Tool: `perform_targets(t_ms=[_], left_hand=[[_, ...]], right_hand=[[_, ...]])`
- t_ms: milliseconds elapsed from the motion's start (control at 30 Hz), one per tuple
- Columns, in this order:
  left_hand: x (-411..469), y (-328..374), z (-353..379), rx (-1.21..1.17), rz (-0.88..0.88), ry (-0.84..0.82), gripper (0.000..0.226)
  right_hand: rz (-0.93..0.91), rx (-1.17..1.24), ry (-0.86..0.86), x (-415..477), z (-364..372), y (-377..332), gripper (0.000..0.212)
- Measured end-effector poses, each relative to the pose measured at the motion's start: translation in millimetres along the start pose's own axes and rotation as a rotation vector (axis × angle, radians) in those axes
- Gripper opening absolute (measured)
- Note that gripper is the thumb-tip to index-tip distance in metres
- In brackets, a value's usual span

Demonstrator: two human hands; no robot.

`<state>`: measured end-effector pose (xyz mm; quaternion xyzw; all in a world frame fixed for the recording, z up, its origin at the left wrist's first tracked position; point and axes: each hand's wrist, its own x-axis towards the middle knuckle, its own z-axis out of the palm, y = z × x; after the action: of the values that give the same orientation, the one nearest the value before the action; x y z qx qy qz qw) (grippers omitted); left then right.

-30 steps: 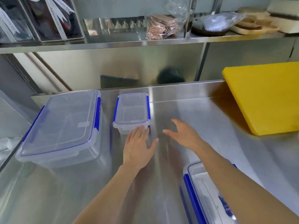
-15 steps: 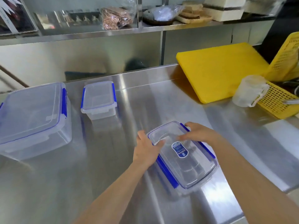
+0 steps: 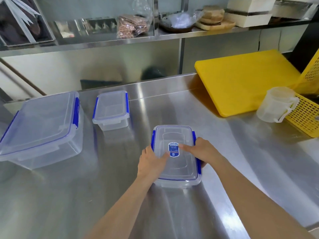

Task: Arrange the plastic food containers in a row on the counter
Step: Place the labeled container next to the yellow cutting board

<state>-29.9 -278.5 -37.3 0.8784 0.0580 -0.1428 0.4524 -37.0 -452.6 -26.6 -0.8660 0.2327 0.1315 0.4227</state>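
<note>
Three clear plastic containers with blue clips stand on the steel counter (image 3: pixel 120 195). The large container (image 3: pixel 39 125) is at the far left. A small container (image 3: pixel 111 109) stands just right of it, near the back. The medium container (image 3: pixel 176 169), with a blue label on its lid, sits in the middle of the counter with its long side pointing away from me. My left hand (image 3: pixel 151 161) grips its left side, thumb on the lid. My right hand (image 3: pixel 201 150) holds its right side, thumb on the lid by the label.
A yellow cutting board (image 3: pixel 245 80) leans at the back right. A clear measuring jug (image 3: pixel 276 104) and a yellow perforated basket (image 3: pixel 307 114) stand at the right edge. A steel shelf (image 3: pixel 155 37) above the counter holds bags, wooden boards and boxes.
Both hands left the small container and took hold of the medium one. They have turned it from a slant to straight and shifted it away from me, toward the other two.
</note>
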Motion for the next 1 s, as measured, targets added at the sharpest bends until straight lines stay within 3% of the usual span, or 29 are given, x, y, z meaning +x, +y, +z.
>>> perform_targets(t_ms=[133,200,400,533,633,767,1000], left_hand=[[10.7,-4.8,-8.9,0.089,0.120,-0.193,0.127],[18.1,-7.8,-12.4,0.174,0.164,-0.283,0.144],[54.2,-4.4,-13.8,0.276,0.255,-0.137,0.137],[84.0,5.6,-10.9,0.328,0.255,0.070,0.122],[114.0,13.2,-11.0,0.311,0.212,0.160,0.112],[154.2,17.9,-17.8,0.279,0.216,0.198,0.106],[192.2,28.3,-23.3,0.425,0.209,0.110,0.097]], right_hand=[[-0.013,0.008,0.035,25.1,8.4,-14.4,0.046],[-0.029,-0.068,0.054,42.4,9.5,-20.4,0.054],[-0.107,-0.183,0.156,89.4,12.1,-41.9,0.079],[-0.232,-0.064,0.131,114.8,4.6,-56.7,0.057],[-0.350,0.034,-0.017,128.0,1.0,-64.0,0.044],[-0.483,-0.019,-0.158,149.4,-4.1,-65.3,0.060],[-0.550,-0.134,-0.054,186.5,3.6,-66.4,0.072]])
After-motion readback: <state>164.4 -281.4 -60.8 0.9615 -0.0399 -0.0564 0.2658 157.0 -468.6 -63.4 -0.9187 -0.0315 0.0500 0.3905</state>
